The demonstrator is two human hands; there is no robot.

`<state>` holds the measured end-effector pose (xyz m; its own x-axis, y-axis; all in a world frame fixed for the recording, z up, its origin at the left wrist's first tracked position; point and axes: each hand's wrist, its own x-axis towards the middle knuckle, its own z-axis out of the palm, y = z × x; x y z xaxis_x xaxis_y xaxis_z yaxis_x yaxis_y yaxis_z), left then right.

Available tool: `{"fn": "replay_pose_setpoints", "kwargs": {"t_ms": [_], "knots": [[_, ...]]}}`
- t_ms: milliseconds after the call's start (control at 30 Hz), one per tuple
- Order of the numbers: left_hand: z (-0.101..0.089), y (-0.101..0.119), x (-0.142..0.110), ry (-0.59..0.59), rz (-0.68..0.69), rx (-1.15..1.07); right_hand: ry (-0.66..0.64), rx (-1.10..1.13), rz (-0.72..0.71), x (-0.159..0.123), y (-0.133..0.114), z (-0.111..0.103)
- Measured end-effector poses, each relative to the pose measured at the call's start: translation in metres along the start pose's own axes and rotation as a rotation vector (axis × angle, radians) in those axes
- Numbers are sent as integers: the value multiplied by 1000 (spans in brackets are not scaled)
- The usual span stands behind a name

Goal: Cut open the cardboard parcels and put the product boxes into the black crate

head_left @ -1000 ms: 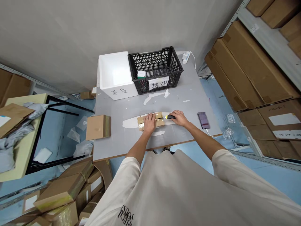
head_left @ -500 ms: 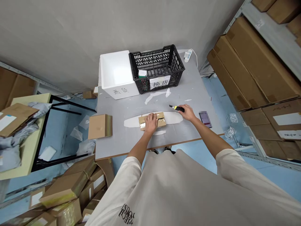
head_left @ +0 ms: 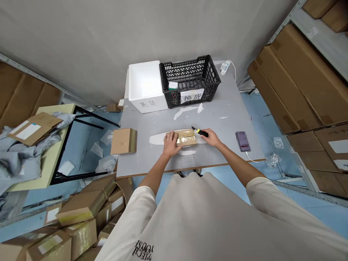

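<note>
A small cardboard box with shiny clear tape lies on the grey table, over a torn white patch in the surface. My left hand grips the box at its left end, fingers over the top and thumb along the near side. In my right hand is a black and yellow utility knife, its blade pointing left, close to the box's far right corner. Whether the blade touches the cardboard I cannot tell.
A white foam bin and a black plastic crate stand at the back of the table. Another cardboard box sits at the left edge, a phone at the right. Cartons are piled on the floor at left.
My left hand has moved from the middle of the box to its left end. My right hand has brought the knife nearer the box's right end. The camera view has shifted slightly.
</note>
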<state>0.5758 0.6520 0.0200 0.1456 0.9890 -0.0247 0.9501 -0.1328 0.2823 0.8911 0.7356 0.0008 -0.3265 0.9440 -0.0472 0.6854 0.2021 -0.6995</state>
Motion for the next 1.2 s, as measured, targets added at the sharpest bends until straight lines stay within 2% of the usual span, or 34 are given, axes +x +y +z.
{"fn": "replay_pose_setpoints", "kwargs": {"t_ms": [133,267,400,533,733,867,1200], "knots": [[0,-21,-25,18,-104,-43,-18,98,-2,-7,-10,14],[21,-35,-39,70,-267,-241,-66,221,44,-18,-22,30],[36,-40,-36,35,-283,-510,-89,287,104,-24,-33,38],[32,-37,-24,26,-308,-554,-10,277,146,-26,-40,27],[26,-22,-4,-58,-308,-627,79,218,242,-30,-30,10],[35,-13,6,12,-306,-696,80,258,274,-35,-16,14],[49,-16,-3,-94,-331,-555,58,235,282,-38,-3,25]]}}
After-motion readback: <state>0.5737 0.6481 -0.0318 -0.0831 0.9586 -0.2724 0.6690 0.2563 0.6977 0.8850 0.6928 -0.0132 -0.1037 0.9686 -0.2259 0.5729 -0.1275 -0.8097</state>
